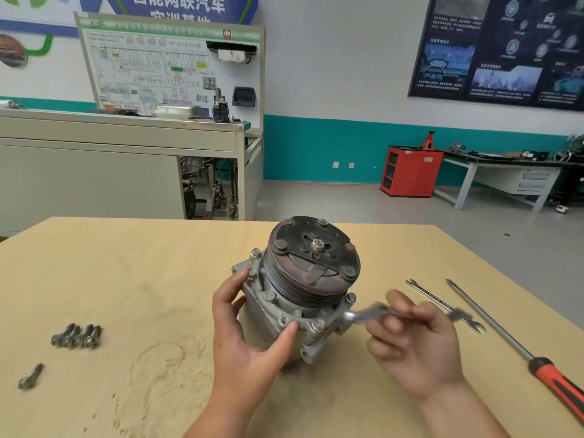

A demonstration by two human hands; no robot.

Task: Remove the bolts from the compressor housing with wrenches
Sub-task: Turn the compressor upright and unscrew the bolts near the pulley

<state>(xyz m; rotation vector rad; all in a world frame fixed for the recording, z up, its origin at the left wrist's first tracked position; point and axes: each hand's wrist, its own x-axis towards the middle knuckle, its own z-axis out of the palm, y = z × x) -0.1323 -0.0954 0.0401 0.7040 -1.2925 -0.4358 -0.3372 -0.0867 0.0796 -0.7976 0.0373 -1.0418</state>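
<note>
On the scuffed counter [151,279] before a teal-banded wall [319,147], the left hand [249,339] grips the compressor [294,289] and the right hand [414,346] pinches a wrench [368,314].

Light: bright, even, diffuse, from above; no lamp in view.
Shadows: 1 soft, short patch on the table [158,270] under the compressor [297,289] and the left hand [249,343] gripping it.
Glare: small white highlight on the wrench [369,313] head.
Blur: motion smear over that wrench and the right hand [417,349] holding it; loose bolts [77,336] slightly soft.
Distortion: wide-angle; wall poster [499,49] leans, table edges splay.
</note>
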